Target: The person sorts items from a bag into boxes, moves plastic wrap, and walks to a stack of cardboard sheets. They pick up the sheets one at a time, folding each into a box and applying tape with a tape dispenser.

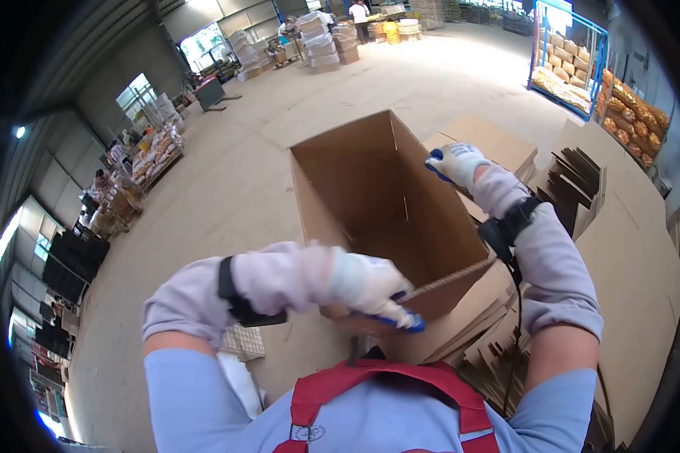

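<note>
A large open cardboard box (370, 189) stands upright in front of me, its brown inside showing. My left hand (374, 291), in a white glove with blue fingertips, grips the box's near edge at the bottom. My right hand (457, 162), gloved the same way, holds the box's right wall near its top rim. Both forearms wear pale sleeves with a black band at each wrist.
Stacks of flattened cardboard (582, 196) lie to the right and below the box. A blue cage (570, 57) with packed goods stands at the far right. Pallets of cartons (317, 41) and a person (360, 16) are far back. Bare concrete floor (227, 189) spreads left.
</note>
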